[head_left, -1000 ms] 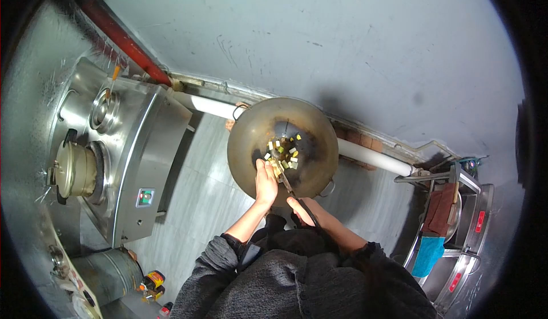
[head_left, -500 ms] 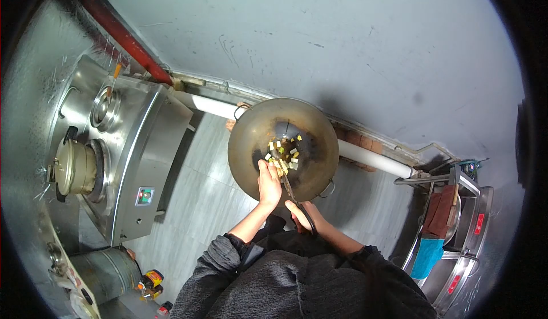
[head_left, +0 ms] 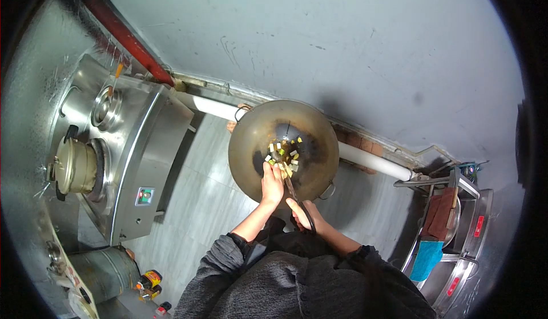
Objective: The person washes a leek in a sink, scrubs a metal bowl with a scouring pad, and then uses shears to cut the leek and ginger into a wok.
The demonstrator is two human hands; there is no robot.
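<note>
A large, worn metal wok (head_left: 245, 142) sits in front of me, with white, yellow and green cut pieces (head_left: 283, 148) scattered near its middle. Over its near side, my left hand (head_left: 273, 185) has its fingers closed round a pale yellow-green piece of vegetable (head_left: 286, 171), whose exact kind is unclear. My right hand (head_left: 302, 212) grips a pair of scissors (head_left: 293, 193) by the dark handles. Their blades point away from me and meet the vegetable beside my left fingertips. My fingers partly hide both the vegetable and the handles.
To the left stands a steel stove (head_left: 145, 159) bearing a lidded pot (head_left: 76, 168). Below it are a metal drum (head_left: 105, 270) and bottles (head_left: 149, 280). A white pipe (head_left: 374, 161) runs behind the wok along the wall. A rack (head_left: 468, 185) with hanging cloths (head_left: 428, 256) stands right.
Both hands have shifted very slightly to the right over the wok. The scissors stay against the vegetable, and the scattered pieces look much the same.
</note>
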